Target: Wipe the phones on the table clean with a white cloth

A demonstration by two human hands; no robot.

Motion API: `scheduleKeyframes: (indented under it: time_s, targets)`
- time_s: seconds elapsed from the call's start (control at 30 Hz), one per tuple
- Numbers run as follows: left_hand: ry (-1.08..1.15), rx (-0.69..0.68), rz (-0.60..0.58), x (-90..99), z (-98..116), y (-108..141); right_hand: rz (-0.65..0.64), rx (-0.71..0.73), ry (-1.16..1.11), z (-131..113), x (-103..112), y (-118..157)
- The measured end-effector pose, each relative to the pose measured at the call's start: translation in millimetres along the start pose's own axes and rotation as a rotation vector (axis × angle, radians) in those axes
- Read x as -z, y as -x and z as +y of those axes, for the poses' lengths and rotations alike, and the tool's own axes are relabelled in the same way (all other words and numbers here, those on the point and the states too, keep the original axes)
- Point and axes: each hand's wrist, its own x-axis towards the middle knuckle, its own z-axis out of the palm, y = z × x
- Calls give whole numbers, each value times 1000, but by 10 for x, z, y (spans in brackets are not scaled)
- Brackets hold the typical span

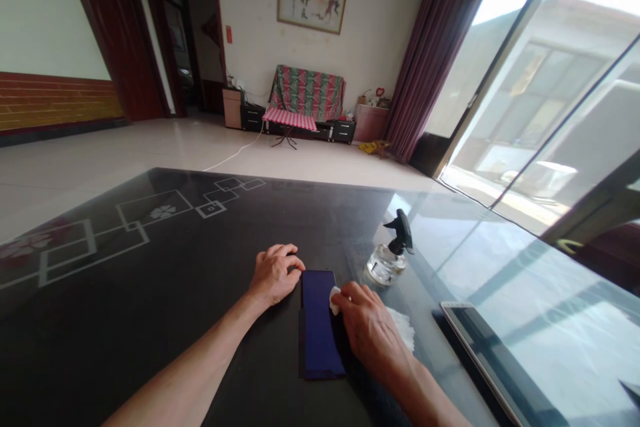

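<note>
A flat phone with a dark blue, glossy face lies lengthwise on the black table in front of me. My right hand pinches a small white tissue against the phone's right edge. Beside the phone's upper left corner rests my left hand, its fingers bent and slightly apart on the tabletop, with fingertips touching or very near that corner. Another white tissue lies flat just right of my right hand, partly hidden by it.
A clear spray bottle with a black trigger head stands beyond my right hand. A tablet-like device with a pale frame lies on the right. The glossy table has white square patterns at left. A striped folding stand is across the room.
</note>
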Motion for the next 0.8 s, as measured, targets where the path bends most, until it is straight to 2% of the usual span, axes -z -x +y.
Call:
scheduleKeyframes:
  time_s: [0.17,0.33,0.43,0.6,0.8]
  targets:
    - [14,0,0,-6,-1,-2,-24,17,-40,-112,17,267]
    - [19,3,-6,4,-1,-5,-4,132,-56,-97,-40,534]
    - [19,4,-7,10,5,-1,26,197,-7,-90,-78,570]
    - [17,4,2,4,9,1,-1,164,26,-166,-40,366]
    - [12,5,3,-9,-1,1,17,138,89,-95,-38,-141]
